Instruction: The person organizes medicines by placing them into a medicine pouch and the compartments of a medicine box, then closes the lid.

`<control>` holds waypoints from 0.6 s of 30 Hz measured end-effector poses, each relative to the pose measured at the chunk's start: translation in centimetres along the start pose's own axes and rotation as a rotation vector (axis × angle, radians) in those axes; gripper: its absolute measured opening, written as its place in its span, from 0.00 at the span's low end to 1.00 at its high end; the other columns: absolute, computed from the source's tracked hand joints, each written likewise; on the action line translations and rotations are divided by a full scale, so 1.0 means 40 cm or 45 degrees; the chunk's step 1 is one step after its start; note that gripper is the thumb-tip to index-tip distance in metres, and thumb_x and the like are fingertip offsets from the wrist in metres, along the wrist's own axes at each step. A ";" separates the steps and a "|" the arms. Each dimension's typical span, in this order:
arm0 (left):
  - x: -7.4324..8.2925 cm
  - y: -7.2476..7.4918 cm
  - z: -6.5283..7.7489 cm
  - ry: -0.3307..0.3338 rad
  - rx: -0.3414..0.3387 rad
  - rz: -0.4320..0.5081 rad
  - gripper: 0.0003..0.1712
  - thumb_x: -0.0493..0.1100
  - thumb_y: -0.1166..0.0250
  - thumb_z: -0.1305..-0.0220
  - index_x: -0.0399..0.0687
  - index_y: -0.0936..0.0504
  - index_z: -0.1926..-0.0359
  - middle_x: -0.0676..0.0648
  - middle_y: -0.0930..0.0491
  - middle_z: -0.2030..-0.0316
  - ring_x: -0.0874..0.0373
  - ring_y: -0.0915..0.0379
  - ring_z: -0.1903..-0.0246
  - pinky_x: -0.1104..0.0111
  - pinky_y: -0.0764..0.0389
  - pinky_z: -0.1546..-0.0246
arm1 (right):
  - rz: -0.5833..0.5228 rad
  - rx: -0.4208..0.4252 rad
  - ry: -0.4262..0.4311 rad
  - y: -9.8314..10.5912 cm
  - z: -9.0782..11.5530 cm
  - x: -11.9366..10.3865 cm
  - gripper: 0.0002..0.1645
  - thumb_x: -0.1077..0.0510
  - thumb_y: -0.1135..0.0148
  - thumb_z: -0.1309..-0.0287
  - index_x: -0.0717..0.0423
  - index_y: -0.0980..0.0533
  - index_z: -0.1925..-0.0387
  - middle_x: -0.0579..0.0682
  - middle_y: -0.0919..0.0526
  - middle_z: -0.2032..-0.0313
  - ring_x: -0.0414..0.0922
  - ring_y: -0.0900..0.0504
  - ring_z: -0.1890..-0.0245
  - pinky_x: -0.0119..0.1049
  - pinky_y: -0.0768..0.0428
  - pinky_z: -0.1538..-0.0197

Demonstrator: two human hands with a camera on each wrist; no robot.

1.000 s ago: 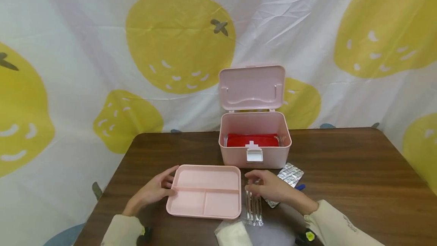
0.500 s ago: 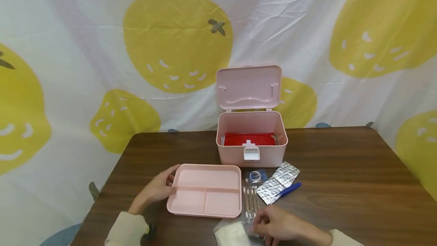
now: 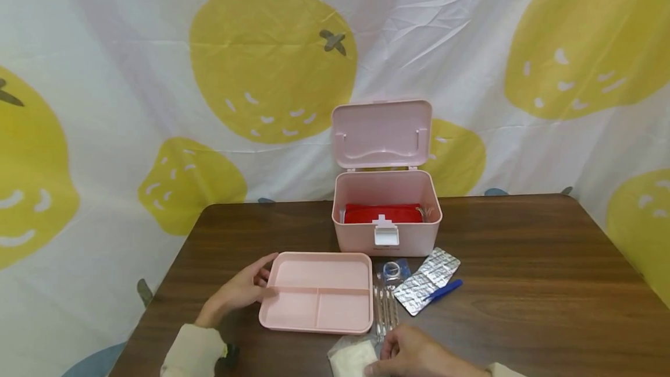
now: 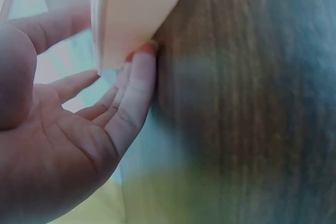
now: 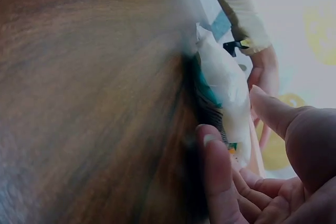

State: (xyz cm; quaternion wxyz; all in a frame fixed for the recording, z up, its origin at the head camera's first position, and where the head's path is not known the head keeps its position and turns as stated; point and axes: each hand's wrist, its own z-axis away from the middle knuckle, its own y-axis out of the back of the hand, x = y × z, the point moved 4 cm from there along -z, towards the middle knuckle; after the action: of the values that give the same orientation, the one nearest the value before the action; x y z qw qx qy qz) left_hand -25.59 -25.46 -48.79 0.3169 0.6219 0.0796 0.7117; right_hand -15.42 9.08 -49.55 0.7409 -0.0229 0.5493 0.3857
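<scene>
My left hand (image 3: 242, 288) grips the left edge of a pink three-compartment tray (image 3: 320, 272), thumb over the rim. In the left wrist view, the fingers curl against the tray's (image 4: 134, 17) outer side and underside. At the front of the table, my right hand (image 3: 416, 354) pinches a plastic packet of soft white material, maybe gauze or cotton (image 3: 350, 359), by its right side. The right wrist view has the thumb on the packet's (image 5: 226, 80) white face and the index finger at its printed underside. The tray's compartments hold nothing.
Behind the tray stands a pink first-aid box (image 3: 361, 240), lid up, with a red pouch (image 3: 382, 213) inside. Right of the tray lie several thin wrapped sticks (image 3: 386, 310), a blue-backed packet with a white ring (image 3: 394, 271), silver blister packs (image 3: 413, 291) and a blue slim tool (image 3: 447, 288).
My right hand has come from above the wrapped sticks down toward the front and taken hold of the white packet. The left hand stays on the tray, which has shifted slightly right.
</scene>
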 end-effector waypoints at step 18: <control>-0.020 -0.006 -0.019 0.008 -0.024 0.029 0.48 0.46 0.30 0.37 0.52 0.47 0.22 0.41 0.27 0.59 0.54 0.30 0.68 0.63 0.21 0.72 | -0.061 0.003 0.304 -0.003 -0.002 -0.008 0.11 0.59 0.25 0.53 0.55 0.22 0.78 0.39 0.29 0.84 0.31 0.32 0.83 0.23 0.37 0.79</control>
State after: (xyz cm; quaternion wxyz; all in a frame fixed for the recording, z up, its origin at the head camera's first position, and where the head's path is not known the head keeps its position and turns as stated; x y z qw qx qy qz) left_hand -26.18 -25.48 -49.74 0.3143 0.6175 0.0668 0.7180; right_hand -15.47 8.79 -49.38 0.6793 -0.0808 0.6333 0.3619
